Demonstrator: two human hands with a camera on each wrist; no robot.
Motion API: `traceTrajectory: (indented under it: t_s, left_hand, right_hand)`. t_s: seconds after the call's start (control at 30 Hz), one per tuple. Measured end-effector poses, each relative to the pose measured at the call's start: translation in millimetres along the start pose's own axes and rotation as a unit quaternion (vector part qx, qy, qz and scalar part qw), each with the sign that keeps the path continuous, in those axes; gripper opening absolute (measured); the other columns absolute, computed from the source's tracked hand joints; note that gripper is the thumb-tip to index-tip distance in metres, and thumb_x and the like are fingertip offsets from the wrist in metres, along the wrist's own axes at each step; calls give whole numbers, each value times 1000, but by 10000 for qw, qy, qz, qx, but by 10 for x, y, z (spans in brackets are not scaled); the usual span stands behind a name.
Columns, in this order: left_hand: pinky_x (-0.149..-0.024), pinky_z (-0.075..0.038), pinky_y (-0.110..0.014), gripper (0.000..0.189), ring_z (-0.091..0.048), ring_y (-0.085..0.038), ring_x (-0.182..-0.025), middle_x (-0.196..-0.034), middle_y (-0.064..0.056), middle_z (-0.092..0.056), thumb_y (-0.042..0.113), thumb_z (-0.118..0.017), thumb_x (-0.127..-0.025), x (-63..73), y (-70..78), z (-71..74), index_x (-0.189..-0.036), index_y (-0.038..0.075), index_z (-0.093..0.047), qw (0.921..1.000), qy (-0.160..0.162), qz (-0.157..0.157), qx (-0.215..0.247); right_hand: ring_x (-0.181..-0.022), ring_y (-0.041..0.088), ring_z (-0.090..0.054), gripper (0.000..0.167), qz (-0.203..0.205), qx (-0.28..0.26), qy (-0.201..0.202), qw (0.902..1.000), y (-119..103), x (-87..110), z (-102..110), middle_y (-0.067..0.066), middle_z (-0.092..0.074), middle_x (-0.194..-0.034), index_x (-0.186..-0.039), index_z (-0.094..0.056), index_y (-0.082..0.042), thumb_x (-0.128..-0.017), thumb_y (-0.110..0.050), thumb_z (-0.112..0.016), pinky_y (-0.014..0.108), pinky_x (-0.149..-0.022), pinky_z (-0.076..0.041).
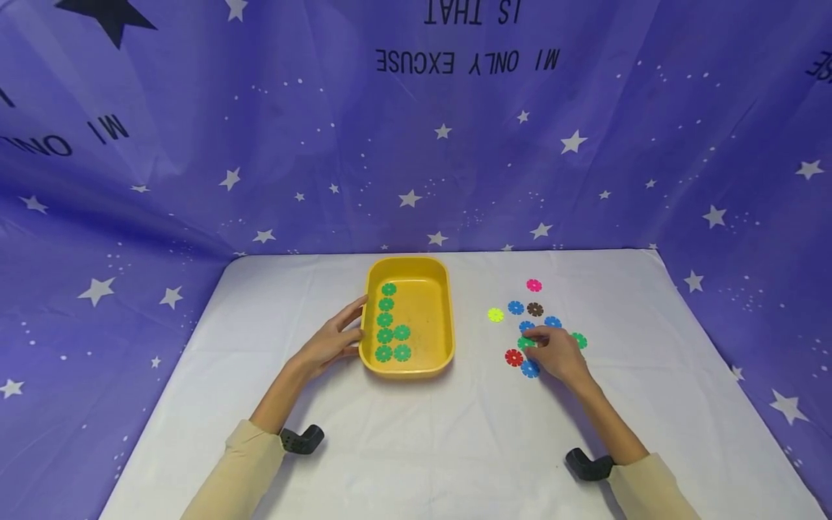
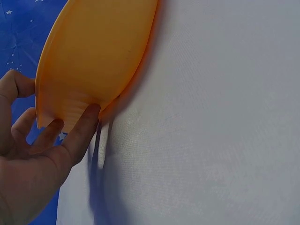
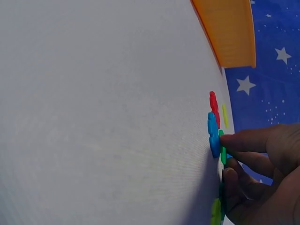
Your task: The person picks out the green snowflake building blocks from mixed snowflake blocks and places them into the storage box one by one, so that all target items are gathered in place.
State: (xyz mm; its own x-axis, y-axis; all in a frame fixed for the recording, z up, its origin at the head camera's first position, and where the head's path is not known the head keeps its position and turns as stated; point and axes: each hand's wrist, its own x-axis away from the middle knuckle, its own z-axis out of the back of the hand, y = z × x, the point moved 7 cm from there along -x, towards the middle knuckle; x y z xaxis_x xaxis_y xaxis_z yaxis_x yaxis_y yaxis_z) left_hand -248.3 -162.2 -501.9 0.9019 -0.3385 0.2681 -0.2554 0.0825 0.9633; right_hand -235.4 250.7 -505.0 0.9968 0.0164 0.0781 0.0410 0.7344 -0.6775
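Observation:
A yellow tray [image 1: 407,374] stands on the table, with several green snowflake discs [image 1: 385,318] lined up along its left side. My left hand [image 1: 330,347] rests its spread fingertips and thumb against the tray's outer left wall; up close in the left wrist view, the hand [image 2: 42,159] touches the wall and rim. To the right of the tray, my right hand [image 1: 557,355] pinches a green snowflake disc [image 1: 525,344] at its edge, low over the table. In the right wrist view this green disc [image 3: 222,152] is partly hidden behind a blue disc [image 3: 213,133].
Around the right hand lie loose discs: a red one [image 1: 513,358], a yellow one [image 1: 496,315], a brown one [image 1: 535,309], a pink one [image 1: 534,285], another green one [image 1: 579,340] and several blue ones [image 1: 516,308]. A starry purple cloth [image 1: 409,159] hangs behind the white table [image 1: 429,448].

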Motion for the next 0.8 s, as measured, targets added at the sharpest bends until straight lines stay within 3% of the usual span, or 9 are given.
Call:
traceTrajectory:
  t_s: [0.37, 0.6, 0.8]
  left_hand:
    - [-94, -54, -41, 79, -52, -37, -125, -165, -10, -16, 3, -55, -92, -2, 4, 5, -161, 24, -22, 10000, -30, -46, -12]
    - [-94, -54, -40, 78, -52, -37, -125, -165, -9, -17, 4, -56, -93, -14, 13, 6, -160, 26, -24, 10000, -27, -24, -48]
    - [-95, -54, -40, 79, -50, -39, -127, -165, -11, -14, 4, -55, -93, -1, 12, 4, -161, 24, -22, 9999, -80, -55, -43]
  right_hand:
    - [-96, 30, -55, 30, 20, 31, -355, 9994, -53, -39, -3, 14, -62, -103, -114, -65, 2, -85, -5, -70, 38, -75, -52]
    - [-73, 24, -55, 23, 157, 32, -96, 9998, -72, -33, 8, 8, -61, -85, -108, -62, -3, -85, -3, -67, 32, -59, -46]
    - [-96, 36, -67, 18, 524, -228, 260, 9980, -253, -27, 98, 17, -70, -105, -107, -66, -7, -89, -3, -66, 44, -74, -56]
